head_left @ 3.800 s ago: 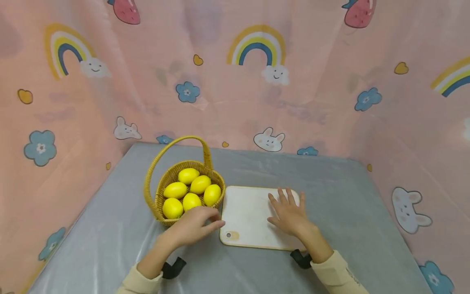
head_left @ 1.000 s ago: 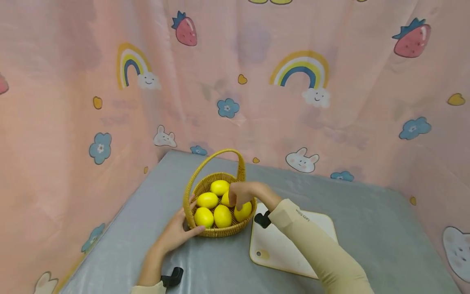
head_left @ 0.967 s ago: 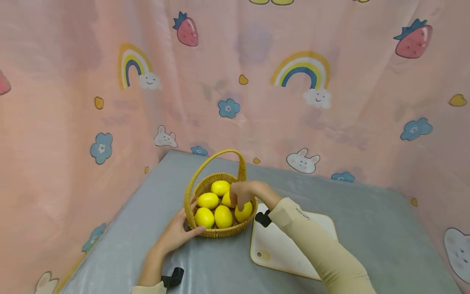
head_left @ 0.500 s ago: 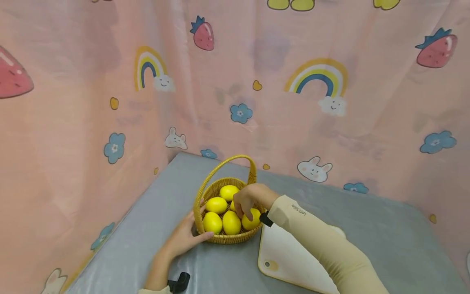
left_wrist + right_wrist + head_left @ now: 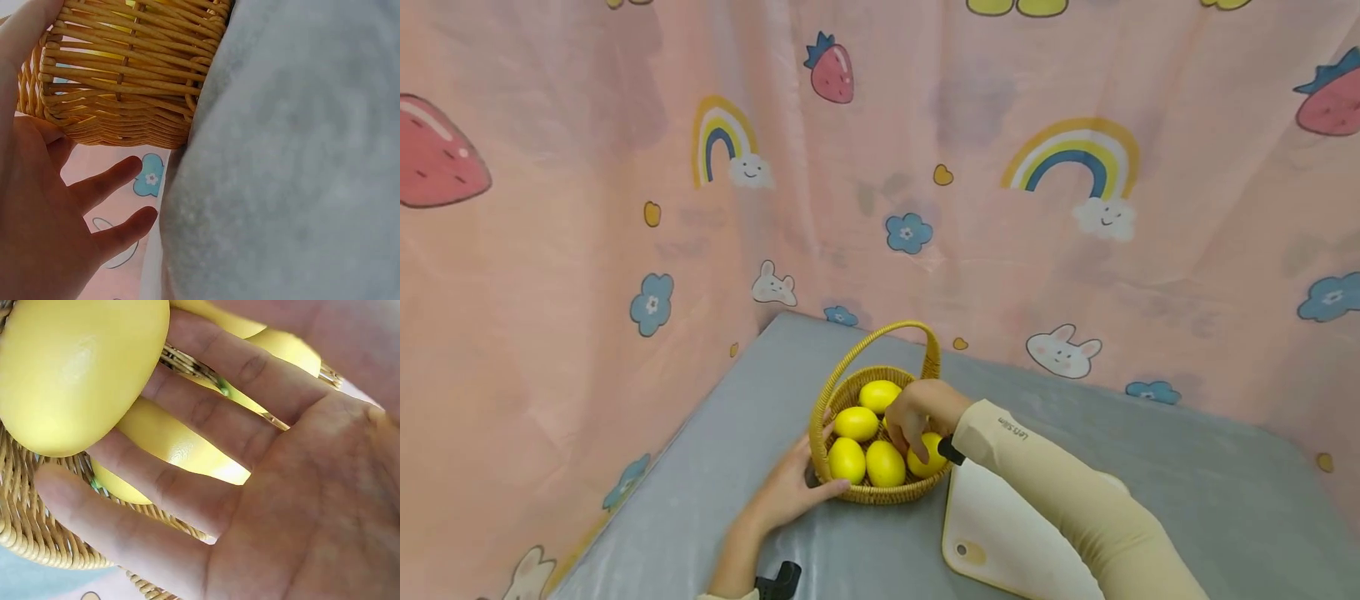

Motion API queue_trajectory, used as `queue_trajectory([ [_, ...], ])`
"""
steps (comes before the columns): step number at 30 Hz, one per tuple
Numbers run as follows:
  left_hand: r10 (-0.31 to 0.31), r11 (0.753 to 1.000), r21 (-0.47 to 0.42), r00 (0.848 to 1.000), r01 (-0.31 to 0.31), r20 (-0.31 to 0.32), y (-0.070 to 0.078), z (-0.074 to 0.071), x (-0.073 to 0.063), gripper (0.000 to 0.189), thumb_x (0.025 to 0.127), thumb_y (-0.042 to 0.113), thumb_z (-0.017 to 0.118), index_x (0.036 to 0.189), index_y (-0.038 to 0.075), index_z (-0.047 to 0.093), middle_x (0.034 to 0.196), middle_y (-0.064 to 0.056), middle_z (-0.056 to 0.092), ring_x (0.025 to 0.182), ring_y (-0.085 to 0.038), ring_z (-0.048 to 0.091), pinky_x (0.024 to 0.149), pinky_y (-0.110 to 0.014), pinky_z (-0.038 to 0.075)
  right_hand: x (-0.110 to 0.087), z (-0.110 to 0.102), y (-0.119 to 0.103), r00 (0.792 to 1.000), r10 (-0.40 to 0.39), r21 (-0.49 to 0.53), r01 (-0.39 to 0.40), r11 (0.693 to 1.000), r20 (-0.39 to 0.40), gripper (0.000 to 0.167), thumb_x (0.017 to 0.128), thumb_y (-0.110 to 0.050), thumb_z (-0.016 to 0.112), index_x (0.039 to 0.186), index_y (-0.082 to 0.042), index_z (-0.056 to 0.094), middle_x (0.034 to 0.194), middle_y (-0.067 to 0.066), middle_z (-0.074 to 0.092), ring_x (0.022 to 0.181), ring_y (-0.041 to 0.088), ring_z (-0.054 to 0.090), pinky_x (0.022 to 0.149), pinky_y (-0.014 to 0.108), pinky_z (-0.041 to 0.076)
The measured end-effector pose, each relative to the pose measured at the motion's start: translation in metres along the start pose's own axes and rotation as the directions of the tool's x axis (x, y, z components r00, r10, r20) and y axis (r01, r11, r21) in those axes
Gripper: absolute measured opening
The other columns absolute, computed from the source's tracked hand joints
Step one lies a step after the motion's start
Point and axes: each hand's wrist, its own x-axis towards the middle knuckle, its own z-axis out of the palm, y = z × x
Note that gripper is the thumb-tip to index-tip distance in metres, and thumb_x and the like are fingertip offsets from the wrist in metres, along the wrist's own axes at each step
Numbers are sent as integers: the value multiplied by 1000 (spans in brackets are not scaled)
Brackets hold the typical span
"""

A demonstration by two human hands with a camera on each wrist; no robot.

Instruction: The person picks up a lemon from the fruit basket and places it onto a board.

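Note:
A yellow wicker basket (image 5: 880,497) with a tall arched handle holds several yellow lemons (image 5: 856,424). My left hand (image 5: 784,485) grips the basket's left side: the thumb lies along the front rim, fingers show behind the handle's foot. In the left wrist view its other fingers (image 5: 109,181) spread beside the woven wall. From above, my right hand (image 5: 925,404) reaches into the basket's right half, fingers pointing down among the lemons. The right wrist view shows these fingers (image 5: 169,481) fairly straight, their ends partly hidden behind one large lemon (image 5: 81,369). In the head view the hand covers much of a middle lemon.
A white cutting board (image 5: 1007,533) with a pale edge and a corner hole lies right of the basket, partly under the right sleeve (image 5: 1052,483). A grey cloth (image 5: 700,483) covers the table. Pink patterned curtains (image 5: 880,125) rise behind and at the sides.
Since the oldest frame, my left hand has gone to the basket's left side and my right hand from the board into the basket. Lately the right hand covers more of the middle lemon.

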Motion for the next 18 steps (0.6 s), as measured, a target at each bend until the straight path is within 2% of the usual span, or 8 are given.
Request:
queue_trajectory([
  [4,-7,1000,-15,1000,6,-3,0,1,0,88,86,40,78,157,13,33,165,3,17,149,-27,20,116,-57,20,1,3,2,1000,-2,80,1,997,6,22,83,-13,82,100,-24,73,112,-4,62,112,28,61,82,42,58],
  [8,-22,999,-35,1000,22,-1,0,0,-1,89,85,40,79,158,16,32,165,8,15,149,-25,17,116,-59,20,-2,8,3,999,-18,125,22,992,-30,21,82,-14,83,98,-20,72,100,-7,62,98,25,64,81,45,58],
  [13,-10,999,-32,1000,9,-17,0,-1,-1,87,86,39,78,157,14,34,166,3,16,149,-29,18,115,-60,21,-5,14,2,994,-16,127,30,991,-110,21,80,-15,85,96,-20,72,92,-9,62,83,19,61,73,44,57],
  [16,-4,1000,-17,1000,4,-12,-1,0,-1,87,86,40,78,157,14,34,166,2,16,149,-29,19,115,-60,22,-1,20,1,992,-10,76,20,997,-128,17,80,-14,84,81,-19,68,75,-8,51,68,12,49,62,32,48],
  [18,-12,1000,-13,1000,12,-3,0,1,-2,88,86,40,78,157,15,33,166,5,16,149,-28,18,115,-59,22,2,25,1,992,-4,46,10,999,-126,27,80,-13,83,70,-18,59,67,-7,39,61,11,37,57,29,37],
])
